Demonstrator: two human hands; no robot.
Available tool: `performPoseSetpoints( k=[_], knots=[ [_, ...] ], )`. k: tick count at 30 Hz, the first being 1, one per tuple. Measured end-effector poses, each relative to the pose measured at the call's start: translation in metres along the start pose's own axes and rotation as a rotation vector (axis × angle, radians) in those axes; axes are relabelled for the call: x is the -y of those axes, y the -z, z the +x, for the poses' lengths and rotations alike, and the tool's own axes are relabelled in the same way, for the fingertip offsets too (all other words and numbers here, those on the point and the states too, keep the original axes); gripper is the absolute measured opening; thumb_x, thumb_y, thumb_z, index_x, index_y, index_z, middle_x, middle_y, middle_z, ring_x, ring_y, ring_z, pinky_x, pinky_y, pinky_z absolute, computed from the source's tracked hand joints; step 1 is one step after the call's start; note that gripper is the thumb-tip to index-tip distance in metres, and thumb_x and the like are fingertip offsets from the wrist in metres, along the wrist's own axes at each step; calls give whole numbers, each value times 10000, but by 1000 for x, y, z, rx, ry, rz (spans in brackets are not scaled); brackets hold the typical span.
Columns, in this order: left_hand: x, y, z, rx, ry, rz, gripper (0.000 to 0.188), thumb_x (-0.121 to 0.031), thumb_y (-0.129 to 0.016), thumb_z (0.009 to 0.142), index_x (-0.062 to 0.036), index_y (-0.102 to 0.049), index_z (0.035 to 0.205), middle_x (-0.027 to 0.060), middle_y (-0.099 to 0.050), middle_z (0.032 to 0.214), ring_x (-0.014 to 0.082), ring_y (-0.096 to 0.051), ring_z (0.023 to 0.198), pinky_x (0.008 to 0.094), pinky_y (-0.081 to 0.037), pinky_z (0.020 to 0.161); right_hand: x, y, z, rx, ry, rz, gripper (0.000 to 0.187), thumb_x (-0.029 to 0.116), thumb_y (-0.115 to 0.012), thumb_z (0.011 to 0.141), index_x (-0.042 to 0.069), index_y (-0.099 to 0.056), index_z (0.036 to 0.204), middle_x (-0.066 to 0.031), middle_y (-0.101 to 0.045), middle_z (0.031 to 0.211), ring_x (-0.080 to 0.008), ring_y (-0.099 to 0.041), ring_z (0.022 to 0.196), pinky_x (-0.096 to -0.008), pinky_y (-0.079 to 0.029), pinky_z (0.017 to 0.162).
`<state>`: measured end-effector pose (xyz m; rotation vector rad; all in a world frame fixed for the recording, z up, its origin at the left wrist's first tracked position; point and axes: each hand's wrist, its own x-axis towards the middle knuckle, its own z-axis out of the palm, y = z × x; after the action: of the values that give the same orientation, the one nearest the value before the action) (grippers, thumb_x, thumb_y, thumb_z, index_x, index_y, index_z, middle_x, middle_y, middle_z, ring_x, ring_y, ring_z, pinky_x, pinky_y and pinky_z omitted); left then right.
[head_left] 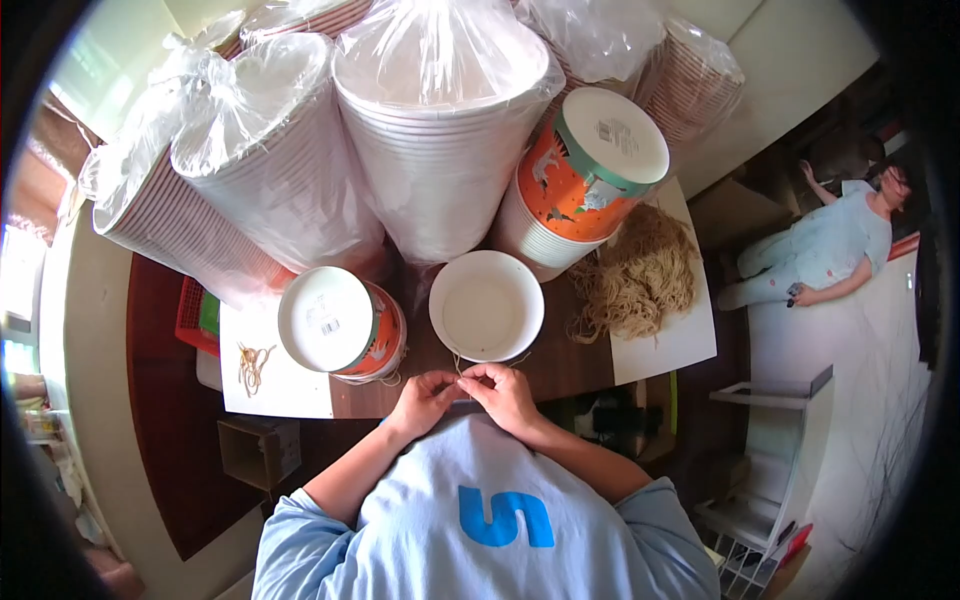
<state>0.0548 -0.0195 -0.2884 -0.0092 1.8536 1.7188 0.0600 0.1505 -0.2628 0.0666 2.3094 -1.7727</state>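
Observation:
Close to my body, my left hand (424, 400) and my right hand (499, 392) meet at the table's near edge, fingertips pinched on a thin tan string (458, 361). The string runs up to the near rim of a white paper tub (521, 285), which stands with its mouth up. Another bit of string shows by the tub's right side; how it is fastened I cannot tell. Left of the tub stands an upturned orange paper tub (385, 330) with a green band and white base.
Plastic-wrapped stacks of nested tubs (430, 160) crowd the back. An upturned orange-and-green tub (570, 185) tops a white stack. Right lies a tangled heap of tan string (640, 275); left, a small string bundle (252, 368). Another person (835, 235) is at far right.

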Motion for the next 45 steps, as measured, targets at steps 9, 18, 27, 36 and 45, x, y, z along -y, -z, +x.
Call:
performPoseSetpoints(
  k=[9, 18, 27, 36, 45],
  knots=[
    [9, -4, -1, -66, -67, -222, 243, -94, -615, 874, -4, -575, 1097, 8, -642, 833, 65, -563, 697, 220, -471, 619, -12, -7, 1, -41, 68, 10, 108, 83, -632, 843, -20, -633, 875, -115, -674, 769, -174, -660, 693, -300, -521, 627],
    [-23, 0, -3, -192, -377, 438, 350, -39, -619, 791, -25, -559, 1135, 134, -632, 888, 224, -634, 684, 298, -514, 597, -15, -8, 0, -46, 47, -39, 107, 77, -636, 807, -7, -612, 868, -149, -661, 786, -239, -662, 700, -337, -511, 626],
    [-4, -1, 9, -310, -444, 539, 241, -43, -624, 765, -61, -630, 1005, 138, -628, 844, 301, -644, 715, 358, -531, 613, -19, -10, 0, -31, 28, 3, 117, 95, -640, 810, -8, -608, 856, -132, -654, 763, -198, -646, 664, -319, -509, 613],
    [-1, -4, 15, -339, -359, 438, 139, -64, -645, 773, -29, -654, 908, 119, -613, 809, 249, -643, 683, 319, -527, 597, -20, -9, 3, -56, 27, -63, 124, 114, -661, 792, 0, -618, 816, -137, -652, 716, -233, -655, 646, -335, -513, 597],
    [-1, 1, 13, -301, -345, 400, 156, -89, -668, 767, -8, -658, 901, 121, -616, 848, 205, -645, 697, 286, -526, 627, -27, -10, 3, -117, 198, -228, 86, 66, -652, 737, 32, -592, 789, -146, -635, 740, -326, -631, 673, -404, -504, 605]
  ],
)
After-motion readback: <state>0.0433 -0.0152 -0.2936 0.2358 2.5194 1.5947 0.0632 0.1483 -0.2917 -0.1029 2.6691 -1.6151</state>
